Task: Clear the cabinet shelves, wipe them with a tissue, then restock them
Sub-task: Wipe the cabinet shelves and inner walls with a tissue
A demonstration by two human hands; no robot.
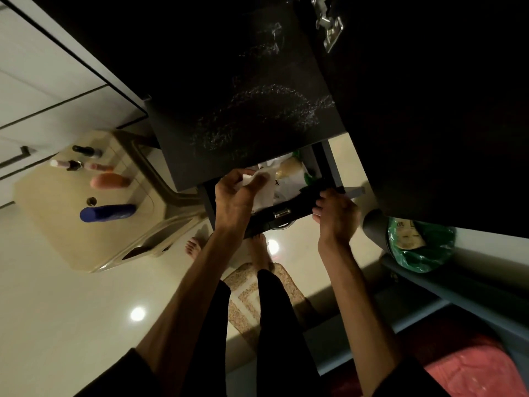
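Left hand (234, 196): fingers curled, pinching crumpled white tissue (259, 186) at front edge of dark matte cabinet shelf (243, 110), dust-streaked. Right hand (336, 216): fingers bent on lower black shelf edge (289, 207). Beige stool (86, 213): 1 blue cylindrical bottle (108, 212), small bottles.

White tissue (259, 179), dust-streaked black shelf (243, 90)

Looking down: the left hand (233, 196) pinches a white tissue (259, 179) at the front edge of a dusty dark cabinet shelf (243, 110) — the right hand (336, 216) grips a lower shelf's edge (353, 191). Bottles (107, 212) stand on a beige stool (57, 224).
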